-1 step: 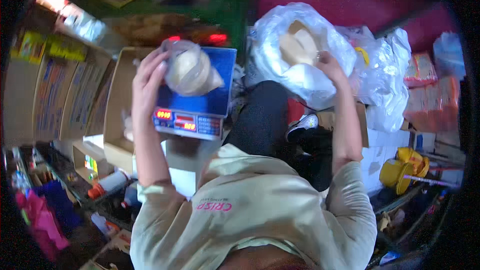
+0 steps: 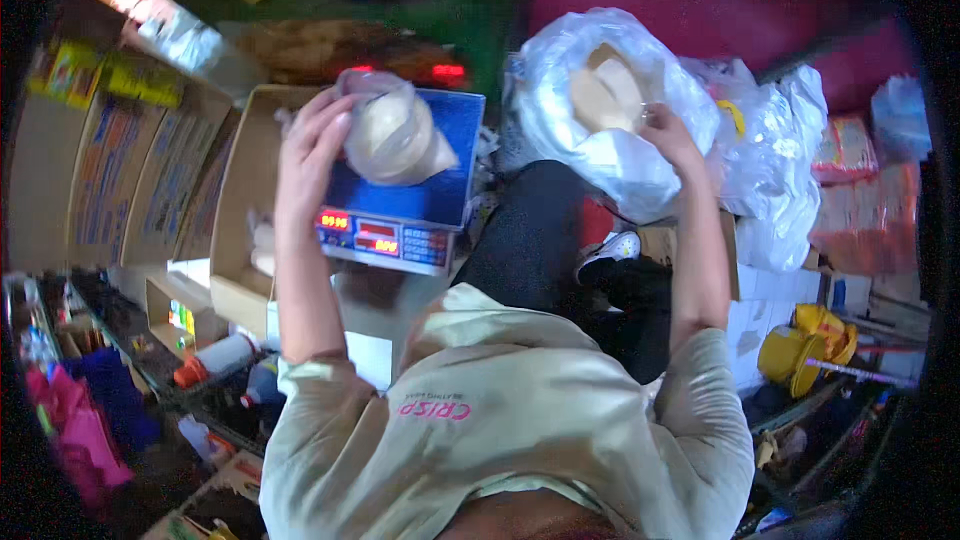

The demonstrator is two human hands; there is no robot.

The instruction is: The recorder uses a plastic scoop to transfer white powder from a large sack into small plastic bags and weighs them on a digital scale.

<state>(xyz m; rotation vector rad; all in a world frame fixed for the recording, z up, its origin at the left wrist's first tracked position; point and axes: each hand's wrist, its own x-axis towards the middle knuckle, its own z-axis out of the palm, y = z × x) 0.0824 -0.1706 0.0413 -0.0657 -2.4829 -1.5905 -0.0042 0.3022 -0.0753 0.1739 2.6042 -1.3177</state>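
A clear plastic bag (image 2: 395,140) with pale, cream-coloured contents rests on the blue platform (image 2: 440,195) of a digital scale. My left hand (image 2: 318,135) grips the bag's gathered edge at its upper left. Red figures glow on the scale's front panel (image 2: 375,238). To the right stands a large sack lined with white plastic (image 2: 645,165), its mouth open on a pale, loose-looking fill (image 2: 605,95). My right hand (image 2: 668,132) is at the sack's right inner rim, fingers closed. Whatever they pinch is too small and blurred to name.
Left of the scale is an open cardboard box (image 2: 232,210), beside upright cartons (image 2: 115,180). More plastic bags (image 2: 770,150) lie right of the sack. A yellow bucket (image 2: 790,360) is at lower right. A white bottle with a red cap (image 2: 215,360) lies at lower left.
The view has shifted slightly, so the scene sits a little further right. The figures on the scale's display look different. Both hands keep about the same places.
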